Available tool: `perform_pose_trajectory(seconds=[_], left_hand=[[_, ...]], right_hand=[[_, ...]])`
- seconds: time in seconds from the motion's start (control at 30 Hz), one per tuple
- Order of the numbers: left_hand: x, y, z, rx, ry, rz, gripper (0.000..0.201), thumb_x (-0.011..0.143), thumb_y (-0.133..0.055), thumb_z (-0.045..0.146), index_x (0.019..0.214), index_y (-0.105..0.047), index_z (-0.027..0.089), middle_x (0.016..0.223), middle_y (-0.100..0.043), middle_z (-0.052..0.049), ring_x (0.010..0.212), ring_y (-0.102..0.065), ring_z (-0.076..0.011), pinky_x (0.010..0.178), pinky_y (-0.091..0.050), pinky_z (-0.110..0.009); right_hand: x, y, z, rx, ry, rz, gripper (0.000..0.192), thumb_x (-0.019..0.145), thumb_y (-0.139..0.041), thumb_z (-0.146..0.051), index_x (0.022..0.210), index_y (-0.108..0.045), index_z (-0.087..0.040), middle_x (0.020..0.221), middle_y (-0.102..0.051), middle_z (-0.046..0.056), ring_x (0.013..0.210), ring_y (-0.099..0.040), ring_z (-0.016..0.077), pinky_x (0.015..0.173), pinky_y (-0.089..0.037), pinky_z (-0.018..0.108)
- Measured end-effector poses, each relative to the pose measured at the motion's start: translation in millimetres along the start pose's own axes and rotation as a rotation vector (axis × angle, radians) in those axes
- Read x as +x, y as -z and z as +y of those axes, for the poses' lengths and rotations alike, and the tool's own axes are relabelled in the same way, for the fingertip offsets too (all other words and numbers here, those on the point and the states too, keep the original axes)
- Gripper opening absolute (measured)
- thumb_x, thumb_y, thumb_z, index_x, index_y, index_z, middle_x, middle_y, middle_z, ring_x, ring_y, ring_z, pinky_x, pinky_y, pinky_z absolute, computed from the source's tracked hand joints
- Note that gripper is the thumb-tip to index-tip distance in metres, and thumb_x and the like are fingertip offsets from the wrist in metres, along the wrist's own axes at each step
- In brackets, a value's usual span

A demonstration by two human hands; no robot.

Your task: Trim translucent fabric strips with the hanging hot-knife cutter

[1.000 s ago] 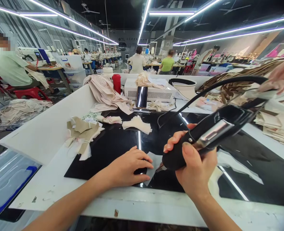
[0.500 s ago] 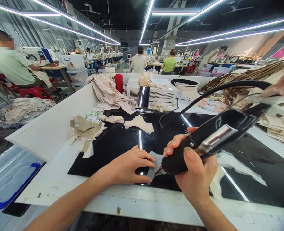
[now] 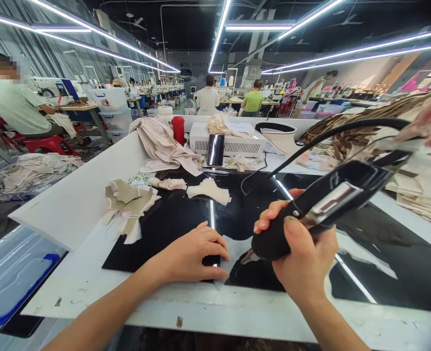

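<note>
"How is everything set out?"

"A white counter carries a black mat. Over its near part slants a black handheld tool."

"And the hands?"

"The right hand grips the tool, fingers wrapped around the body, thumb along the near side. The left hand lies palm down with fingers spread, clasping nothing."

"What has changed?"

"In the last half second the tool has drawn slightly rightward, widening the gap between the hands."

"Where does that leave the pale piece?"

"On the mat, between the left fingertips and the tool's nose, more of it now exposed. The left fingers probably steady it. The metal tip sits by its right side; whether they touch is unclear."
</note>
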State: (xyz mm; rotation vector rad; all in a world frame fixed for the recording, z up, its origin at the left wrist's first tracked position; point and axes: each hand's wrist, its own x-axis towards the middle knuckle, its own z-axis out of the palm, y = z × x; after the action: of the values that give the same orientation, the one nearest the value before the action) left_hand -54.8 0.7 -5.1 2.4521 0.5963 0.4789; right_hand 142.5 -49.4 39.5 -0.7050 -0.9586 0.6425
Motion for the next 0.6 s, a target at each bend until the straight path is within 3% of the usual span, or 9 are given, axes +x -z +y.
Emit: perform_pose_trajectory(seconds=[0.1,0.3,0.6], left_hand=[[1.4,-2.5,0.4,0.024,-0.007,0.037,0.019,0.091,-0.082,0.032,0.108,-0.077,0.024,0.12,-0.072,-0.005,0.115,-0.068,-0.023,0.13,-0.02,-0.056],[10.4,-11.3,1.4,0.087,0.001,-0.019,0.047,0.096,-0.075,0.041,0.139,-0.064,0.027,0.15,-0.06,-0.011,0.14,-0.055,-0.0302,0.128,-0.023,-0.064],[9.1,-12.5,2.0,0.16,0.033,-0.075,0.049,0.099,-0.072,0.041,0.144,-0.061,0.027,0.15,-0.06,-0.01,0.142,-0.054,-0.0307,0.126,-0.025,-0.067]], right_hand=[[13.1,8.1,-0.1,-0.04,0.051,0.09,0.037,0.085,-0.081,-0.029,0.116,-0.062,-0.028,0.081,-0.066,-0.004,0.061,-0.063,0.0144,0.058,-0.056,0.03],[22.8,16.2,13.5,-0.073,0.099,0.084,0.038,0.088,-0.08,-0.035,0.12,-0.061,-0.028,0.082,-0.067,-0.005,0.064,-0.063,0.0142,0.061,-0.056,0.03],[21.0,10.8,22.5,-0.06,0.067,0.074,0.035,0.089,-0.079,-0.034,0.117,-0.059,-0.03,0.085,-0.067,-0.005,0.063,-0.062,0.0143,0.059,-0.056,0.032]])
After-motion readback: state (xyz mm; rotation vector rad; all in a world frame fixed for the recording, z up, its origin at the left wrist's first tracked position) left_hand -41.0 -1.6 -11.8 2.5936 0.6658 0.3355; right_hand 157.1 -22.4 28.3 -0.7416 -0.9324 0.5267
